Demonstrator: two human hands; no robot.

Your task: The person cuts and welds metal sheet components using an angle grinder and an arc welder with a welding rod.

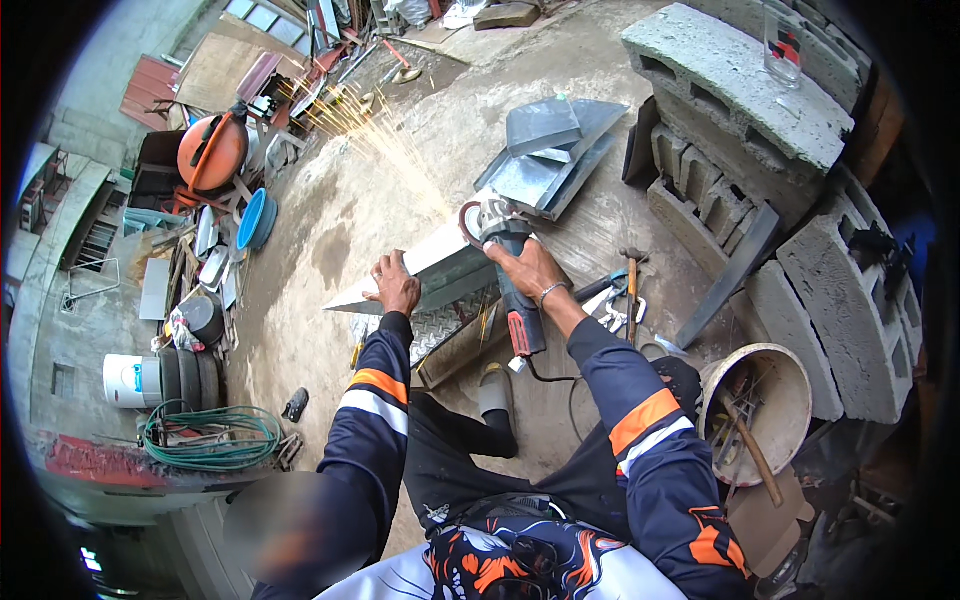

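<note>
A: Where is the metal piece [455, 287], and what are the hands doing?
B: It lies at the centre of the frame. The right hand [532, 268] is wrapped around the angle grinder [520, 318]; the left hand [397, 284] rests on the metal piece's left part. Whether those fingers also pinch its edge, nobody can tell.
A: Why that arrangement?
B: The left hand probably steadies the piece against the grinder's push, well apart from the disc [470, 222]. Sparks [385, 150] fly toward the upper left, away from the person's body, which likely suits that tool angle.
A: And its look?
B: Long and straight-edged, with a bright whitish top, a duller grey-green side and a pointed left end.
</note>
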